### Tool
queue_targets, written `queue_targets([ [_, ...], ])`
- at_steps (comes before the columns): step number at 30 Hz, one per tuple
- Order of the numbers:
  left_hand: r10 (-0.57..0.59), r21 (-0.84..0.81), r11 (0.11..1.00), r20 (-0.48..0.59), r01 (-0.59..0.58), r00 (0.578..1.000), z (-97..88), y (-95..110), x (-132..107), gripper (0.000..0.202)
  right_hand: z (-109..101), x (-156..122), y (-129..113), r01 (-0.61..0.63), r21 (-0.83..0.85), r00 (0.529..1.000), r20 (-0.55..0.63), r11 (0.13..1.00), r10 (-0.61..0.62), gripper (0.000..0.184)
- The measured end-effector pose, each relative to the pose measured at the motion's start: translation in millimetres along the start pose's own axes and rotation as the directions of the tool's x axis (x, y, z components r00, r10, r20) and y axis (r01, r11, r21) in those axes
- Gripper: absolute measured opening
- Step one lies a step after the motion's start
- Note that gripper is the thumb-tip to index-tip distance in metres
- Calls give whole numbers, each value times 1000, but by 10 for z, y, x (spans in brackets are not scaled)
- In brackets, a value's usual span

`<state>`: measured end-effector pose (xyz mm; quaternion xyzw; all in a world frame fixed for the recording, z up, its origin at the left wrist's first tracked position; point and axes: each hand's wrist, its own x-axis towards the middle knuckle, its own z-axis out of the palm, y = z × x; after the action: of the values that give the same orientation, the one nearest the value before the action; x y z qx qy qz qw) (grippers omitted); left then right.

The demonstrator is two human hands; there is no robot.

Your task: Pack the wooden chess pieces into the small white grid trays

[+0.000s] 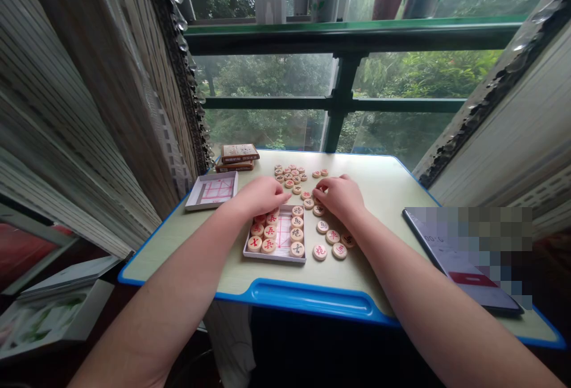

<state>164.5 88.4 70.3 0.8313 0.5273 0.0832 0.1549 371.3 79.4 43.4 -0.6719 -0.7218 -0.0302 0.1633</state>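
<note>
Xiangqi pieces [322, 227] are spread over a pale, blue-edged table [178, 251], partly loose, partly in a tray. A touchscreen device [446, 257] lies at the table's right side. Nearer the middle, the shallow cardboard tray [274, 257] has two columns of red-lettered discs [269, 231] along its left and one column of black-lettered discs [297, 235] along its right, a bare strip between. The left hand [265, 193] is bent over the tray's far edge, its fingers curled; I cannot tell whether they grip anything. The right hand [341, 194] reaches among the loose pieces, thumb and fingertips close together; whether they pinch one is unclear.

The step in hand seems to be picking out single loose pieces; the next move calls for a light pinch that leaves neighbouring discs undisturbed.
</note>
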Motion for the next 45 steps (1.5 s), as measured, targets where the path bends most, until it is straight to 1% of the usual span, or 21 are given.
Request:
queue_targets([
  [2,30,-21,999,39,-29,999,-4,5,0,42,-3,-7,-1,3,30,999,-33,1000,-2,24],
  [4,57,-61,997,46,-54,997,-12,17,-7,39,-20,-19,-3,12,66,997,-78,998,-7,26],
  [6,69,-127,990,11,-67,998,-23,40,-21,37,-52,-42,-14,47,115,992,-122,992,-33,26],
  [8,56,-229,971,-42,-64,998,-40,72,-40,35,-97,-85,-40,135,184,980,-172,974,-103,25],
  [10,29,-387,921,-61,-50,998,-63,103,-59,35,-146,-153,-86,268,259,949,-239,928,-208,24],
  [12,31,-557,830,-9,-30,999,-91,116,-76,34,-191,-237,-147,407,310,899,-306,859,-315,22],
  [13,59,-624,781,44,-19,997,-104,112,-82,34,-209,-279,-178,467,323,870,-332,823,-363,20],
  [15,146,-719,695,147,4,978,-126,88,-91,32,-232,-351,-235,559,341,819,-368,756,-440,16],
  [17,218,-766,642,202,15,955,-140,52,-93,30,-241,-396,-277,608,359,787,-390,708,-478,14],
  [19,237,-805,594,185,9,954,-147,21,-90,28,-240,-414,-300,608,387,787,-411,693,-460,13],
  [22,199,-856,517,139,17,970,-154,8,-85,27,-234,-413,-306,510,443,845,-419,737,-333,17],
  [24,163,-874,484,144,48,976,-157,23,-87,26,-231,-410,-302,467,457,869,-396,757,-297,18],
  [27,136,-877,473,169,86,976,-157,59,-99,26,-213,-415,-305,485,425,863,-376,764,-339,19],
  [30,147,-870,484,189,97,971,-161,75,-112,27,-182,-425,-325,482,380,854,-404,789,-327,19],
  [32,155,-852,510,224,116,962,-179,61,-118,26,-168,-430,-343,493,352,841,-426,796,-333,17],
  [34,154,-833,538,250,131,956,-212,30,-124,23,-169,-428,-354,539,337,813,-446,772,-373,17],
  [36,142,-817,561,256,136,956,-251,-8,-133,21,-181,-419,-354,605,333,774,-461,723,-435,17],
  [38,130,-797,588,261,138,957,-286,-38,-143,22,-195,-405,-341,655,319,740,-456,685,-494,18],
  [39,124,-784,604,268,141,955,-299,-46,-149,23,-200,-398,-332,666,308,732,-447,680,-514,18],
  [42,114,-757,637,280,146,953,-311,-43,-158,25,-192,-387,-309,661,301,740,-413,688,-530,21],
  [45,102,-760,631,279,155,955,-293,-11,-155,23,-163,-388,-313,647,357,758,-399,674,-516,22],
])
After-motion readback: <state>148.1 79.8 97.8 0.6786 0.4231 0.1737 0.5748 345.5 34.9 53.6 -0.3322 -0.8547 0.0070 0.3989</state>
